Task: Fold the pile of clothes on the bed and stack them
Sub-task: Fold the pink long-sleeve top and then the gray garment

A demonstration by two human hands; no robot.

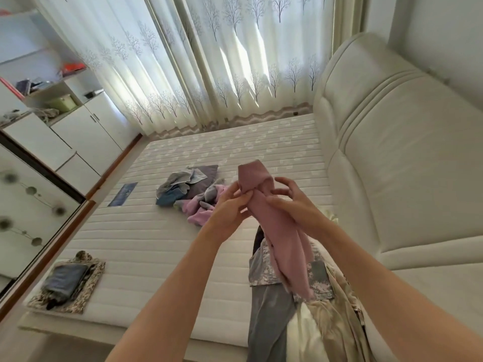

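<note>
The bed (162,244) fills the middle of the scene, headboard (392,152) on the right. A loose pile (190,192) of clothes lies mid-mattress; a folded stack (66,283) sits near left. Above the bed, both hands hold a pink garment (277,231): the left hand (230,205) pinches its upper part, and the right hand (290,202) grasps it alongside.

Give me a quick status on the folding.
Both hands, left and right, pinch a mauve garment held up over the bed. Unfolded pile waits beyond; folded stack near left. Nothing blocking.
</note>
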